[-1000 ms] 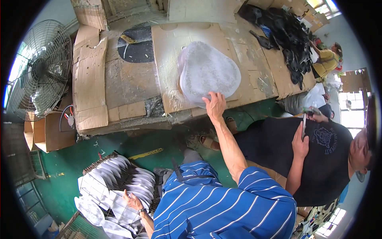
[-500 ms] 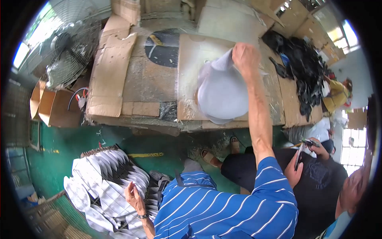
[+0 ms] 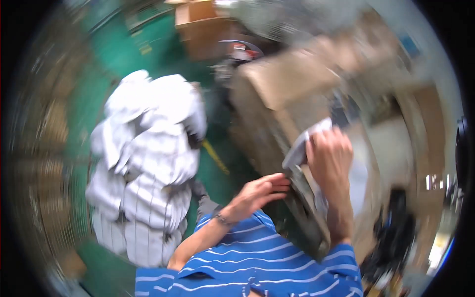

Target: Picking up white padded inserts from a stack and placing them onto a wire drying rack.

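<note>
My right hand (image 3: 331, 153) is closed on the edge of a thin, pale grey-white sheet-like piece (image 3: 298, 150) at the table's near edge. Its exact kind is blurred by motion. More pale material (image 3: 360, 183) shows beyond my right wrist; whether it is the same piece I cannot tell. Beside the table edge, my left hand (image 3: 257, 194) has its fingers stretched out and holds nothing. It is close to the pale piece but apart from it. To the left stands a large pile of white, rounded, floppy pieces (image 3: 158, 148) in stacked rows.
The table (image 3: 292, 81) is covered in worn cardboard and runs along my right. Black items (image 3: 396, 222) lie toward its lower right part. A cardboard box (image 3: 203, 29) and a blurred fan (image 3: 277, 22) stand at the far end. Green floor (image 3: 217, 133) shows between pile and table.
The view has swung left, toward the white pile. My right hand's pale piece, spread over the table before, now shows at its edge. My left hand has come up beside it.
</note>
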`<state>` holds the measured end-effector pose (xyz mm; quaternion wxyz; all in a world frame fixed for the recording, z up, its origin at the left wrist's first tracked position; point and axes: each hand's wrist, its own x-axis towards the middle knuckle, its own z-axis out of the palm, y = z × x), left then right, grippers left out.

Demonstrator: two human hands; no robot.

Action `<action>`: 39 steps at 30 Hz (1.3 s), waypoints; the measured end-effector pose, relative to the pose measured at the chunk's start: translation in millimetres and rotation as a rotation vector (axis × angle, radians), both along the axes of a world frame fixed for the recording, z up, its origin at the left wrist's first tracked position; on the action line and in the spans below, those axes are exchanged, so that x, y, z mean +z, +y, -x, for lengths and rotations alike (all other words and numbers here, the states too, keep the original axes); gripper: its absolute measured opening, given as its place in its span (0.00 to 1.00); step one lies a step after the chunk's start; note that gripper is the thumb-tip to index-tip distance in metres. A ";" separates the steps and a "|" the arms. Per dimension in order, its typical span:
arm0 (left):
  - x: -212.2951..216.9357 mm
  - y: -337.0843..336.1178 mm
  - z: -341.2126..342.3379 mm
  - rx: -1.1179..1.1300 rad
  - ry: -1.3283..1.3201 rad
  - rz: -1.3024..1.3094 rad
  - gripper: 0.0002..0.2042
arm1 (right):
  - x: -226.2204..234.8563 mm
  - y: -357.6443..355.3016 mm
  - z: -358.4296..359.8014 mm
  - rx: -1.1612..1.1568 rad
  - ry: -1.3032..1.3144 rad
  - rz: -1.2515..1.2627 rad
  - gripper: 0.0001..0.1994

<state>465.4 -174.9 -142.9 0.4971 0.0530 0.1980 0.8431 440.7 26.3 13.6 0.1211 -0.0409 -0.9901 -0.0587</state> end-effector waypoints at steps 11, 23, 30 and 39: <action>-30.2 -232.6 -21.6 1.294 -0.340 0.142 0.16 | -60.6 -306.8 43.3 0.807 -0.374 0.414 0.08; -47.2 -648.8 -32.3 2.268 -0.085 0.256 0.11 | -104.5 -497.8 81.4 1.089 -0.579 0.697 0.25; -105.5 -752.9 -68.4 2.503 0.035 0.278 0.13 | -160.5 -474.4 93.9 0.923 -0.709 0.469 0.23; -333.4 -752.3 -126.9 2.250 -1.075 1.395 0.39 | -216.5 -444.3 73.9 0.779 -0.938 0.413 0.23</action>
